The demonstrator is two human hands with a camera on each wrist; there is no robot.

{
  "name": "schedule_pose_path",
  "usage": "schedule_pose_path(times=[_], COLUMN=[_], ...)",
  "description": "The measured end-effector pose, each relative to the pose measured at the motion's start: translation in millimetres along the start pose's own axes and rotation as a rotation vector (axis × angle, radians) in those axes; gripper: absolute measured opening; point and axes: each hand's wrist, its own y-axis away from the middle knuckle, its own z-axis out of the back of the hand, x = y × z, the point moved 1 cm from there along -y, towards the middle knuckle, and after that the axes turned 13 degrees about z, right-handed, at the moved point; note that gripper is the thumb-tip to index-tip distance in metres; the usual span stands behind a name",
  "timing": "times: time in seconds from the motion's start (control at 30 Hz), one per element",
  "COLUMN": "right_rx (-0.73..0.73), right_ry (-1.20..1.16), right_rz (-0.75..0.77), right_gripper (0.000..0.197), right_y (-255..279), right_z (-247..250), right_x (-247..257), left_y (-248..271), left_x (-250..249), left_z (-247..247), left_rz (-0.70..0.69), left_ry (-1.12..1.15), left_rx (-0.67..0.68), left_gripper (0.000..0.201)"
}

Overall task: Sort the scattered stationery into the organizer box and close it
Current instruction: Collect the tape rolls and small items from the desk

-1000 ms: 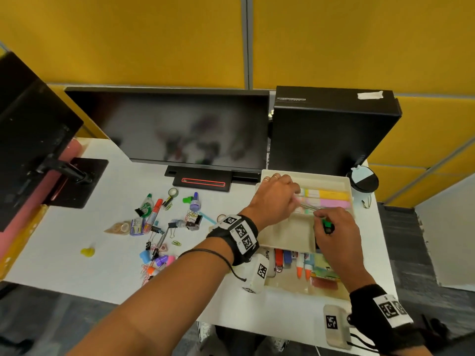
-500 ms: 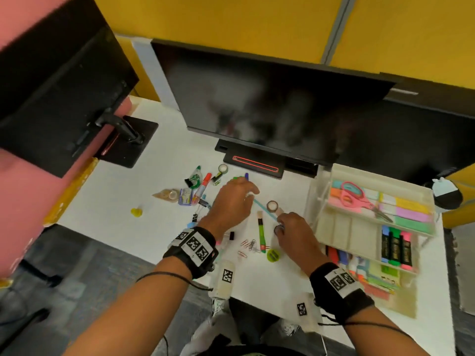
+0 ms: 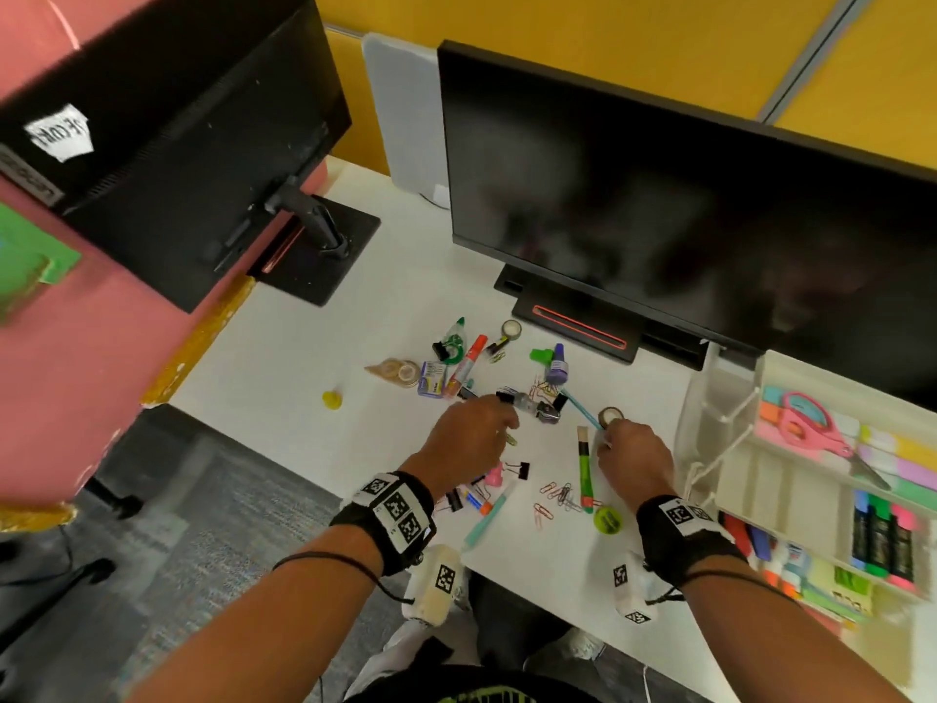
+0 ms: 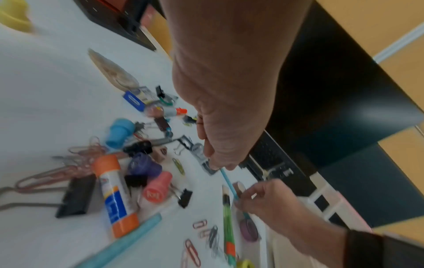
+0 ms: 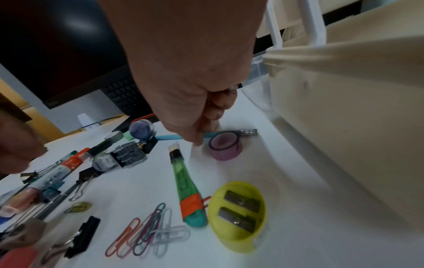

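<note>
The open organizer box (image 3: pixel 776 367) stands at the desk's right, with pink scissors (image 3: pixel 806 423), sticky notes and highlighters (image 3: pixel 882 540) in its trays. Scattered stationery lies in front of the monitor. My right hand (image 3: pixel 616 441) pinches a thin blue pen (image 3: pixel 583 411) beside a purple tape roll (image 3: pixel 611 414); the right wrist view shows the thumb on that blue pen (image 5: pixel 169 137). My left hand (image 3: pixel 499 428) hovers with curled fingers over binder clips and a silver clip (image 4: pixel 201 154); whether it holds anything is unclear.
A green cutter (image 3: pixel 584 469), a yellow-green sharpener (image 3: pixel 607 519), paper clips (image 3: pixel 557 494), a teal pen (image 3: pixel 487 515) and a glue stick (image 4: pixel 114 195) lie near the hands. A large monitor (image 3: pixel 684 205) stands behind, a second monitor (image 3: pixel 167 134) at left.
Both hands have left the organizer's upper tray, where the scissors now lie, and moved left to the scattered pile. The right hand has taken hold of the blue pen.
</note>
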Motion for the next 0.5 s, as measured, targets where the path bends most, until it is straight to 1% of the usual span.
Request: schedule_pose_path(times=[0.07,0.1,0.2,0.33,0.5], right_rx=[-0.036,-0.046,-0.047,-0.061,-0.014], right_ry=[-0.020,-0.022,-0.027,-0.058,-0.025], right_rz=[0.012,-0.007,-0.058,-0.065,-0.035], right_gripper=[0.015,0.015,0.021,0.022,0.018], right_y=[0.7,0.7,-1.2,2.0,4.9], right_z=[0.3,0.3,-4.9,-10.8,-10.1], right_x=[-0.6,-1.7,-7.0,-13.6,-15.7], left_y=[-0.1,-1.0,-9.6,-23.1,-30.2], left_x=[-9.0,-14.6,-34.7,-57.0,-52.3], left_z=[-12.7,-19.8,-40.0,-62.4,-84.1], left_rz=[-0.088,-0.147,-0.363,-0.601,-0.747], left_ry=[-0.086,-0.114,-0.201,-0.417,-0.669], left_rx=[0.070,0.103,0.146,0.121,0.099], left_gripper=[0.031,0.036,0.049,0.043,0.033])
